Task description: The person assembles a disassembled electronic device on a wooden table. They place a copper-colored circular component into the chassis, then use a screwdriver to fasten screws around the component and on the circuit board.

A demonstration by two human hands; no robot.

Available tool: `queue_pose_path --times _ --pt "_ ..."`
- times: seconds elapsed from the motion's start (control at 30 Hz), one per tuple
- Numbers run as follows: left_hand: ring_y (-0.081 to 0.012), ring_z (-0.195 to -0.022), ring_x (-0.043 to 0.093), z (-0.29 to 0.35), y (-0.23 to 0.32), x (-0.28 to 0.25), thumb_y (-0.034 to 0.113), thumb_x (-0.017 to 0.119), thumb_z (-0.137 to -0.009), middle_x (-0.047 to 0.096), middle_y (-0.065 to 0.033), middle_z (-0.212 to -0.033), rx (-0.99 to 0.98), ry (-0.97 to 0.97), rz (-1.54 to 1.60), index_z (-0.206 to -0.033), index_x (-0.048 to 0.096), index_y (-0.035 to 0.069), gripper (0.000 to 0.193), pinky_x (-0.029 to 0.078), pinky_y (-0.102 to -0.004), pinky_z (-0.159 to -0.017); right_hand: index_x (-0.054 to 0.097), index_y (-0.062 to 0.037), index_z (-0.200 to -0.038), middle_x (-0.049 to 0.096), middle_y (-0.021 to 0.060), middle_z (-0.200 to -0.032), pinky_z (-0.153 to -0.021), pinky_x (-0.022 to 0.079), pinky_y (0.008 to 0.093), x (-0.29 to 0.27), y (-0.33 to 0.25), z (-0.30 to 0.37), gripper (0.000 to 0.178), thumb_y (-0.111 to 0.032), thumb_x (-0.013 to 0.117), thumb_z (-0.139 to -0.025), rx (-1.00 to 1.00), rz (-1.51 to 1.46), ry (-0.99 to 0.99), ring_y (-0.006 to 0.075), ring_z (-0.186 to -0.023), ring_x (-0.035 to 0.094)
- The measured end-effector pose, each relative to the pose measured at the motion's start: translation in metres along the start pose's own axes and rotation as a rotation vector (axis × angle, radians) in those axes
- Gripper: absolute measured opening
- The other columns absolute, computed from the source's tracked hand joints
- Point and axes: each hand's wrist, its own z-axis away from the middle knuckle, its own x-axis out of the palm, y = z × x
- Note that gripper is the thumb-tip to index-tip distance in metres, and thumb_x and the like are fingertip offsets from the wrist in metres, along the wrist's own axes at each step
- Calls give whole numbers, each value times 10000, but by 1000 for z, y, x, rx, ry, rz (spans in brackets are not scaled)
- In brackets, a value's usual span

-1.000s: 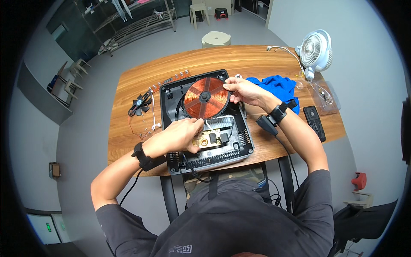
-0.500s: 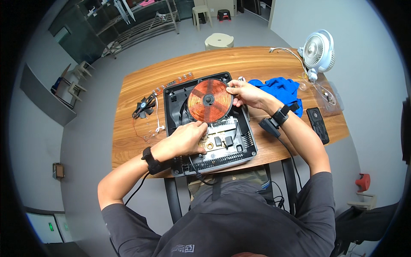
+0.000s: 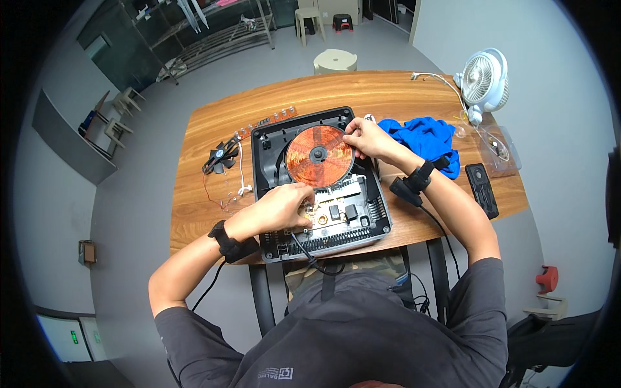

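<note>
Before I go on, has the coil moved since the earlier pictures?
Yes: slightly, toward the person's side, judged against the far rim of the case; the coil sits lower in view.

Round copper coil (image 3: 319,156), dark-striped, inside open black housing (image 3: 268,165), just beyond circuit board (image 3: 331,212).

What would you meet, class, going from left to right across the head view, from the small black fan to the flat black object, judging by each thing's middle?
Small black fan → left hand → copper coil → right hand → blue cloth → flat black object.
</note>
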Motion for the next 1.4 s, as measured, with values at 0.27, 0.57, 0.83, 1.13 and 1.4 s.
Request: queue_pose_path --times 0.27,0.57,0.83,1.13,1.4 --pt "-373 -1063 734 14 -2 -19 188 776 -916 758 -200 -1131 -8 -10 116 -1175 707 -24 342 582 -426 -942 615 85 -1150 747 131 -808 -549 565 299 3 -2 2 288 -134 713 -991 -89 245 37 138 -618 709" --pt "-336 -1207 574 66 -21 -26 184 875 -805 627 -112 -1203 -31 51 -52 -1221 679 67 475 460 -444 -1068 626 19 -1206 648 202 -1136 -889 559 457 3 -8 37 398 -236 770 -936 -488 658 190 378 -1044 679" --pt "-286 -1170 548 70 -28 6 354 960 -704 604 -85 -1167 -55 143 -216 -1244 654 77 680 367 -471 -1053 663 -37 -1173 614 126 -1090 -810 566 395 12 -36 95 350 -281 780 -950 -572 716 -411 292 -932 676" --pt "-275 -1098 585 68 -26 9 414 975 -661 648 -86 -1097 -67 169 -212 -1255 660 59 761 347 -448 -1023 681 -15 -1107 653 134 -1098 -904 537 462 21 -31 104 422 -366 806 -909 -465 684 -608 350 -1071 674" --pt "-276 -1071 602 59 -23 10 360 955 -671 668 -88 -1047 -92 190 -114 -1220 660 39 702 354 -444 -1016 711 -44 -1100 636 129 -1096 -896 536 445 17 -16 102 352 -338 794 -925 -464 644 -644 342 -1043 673"
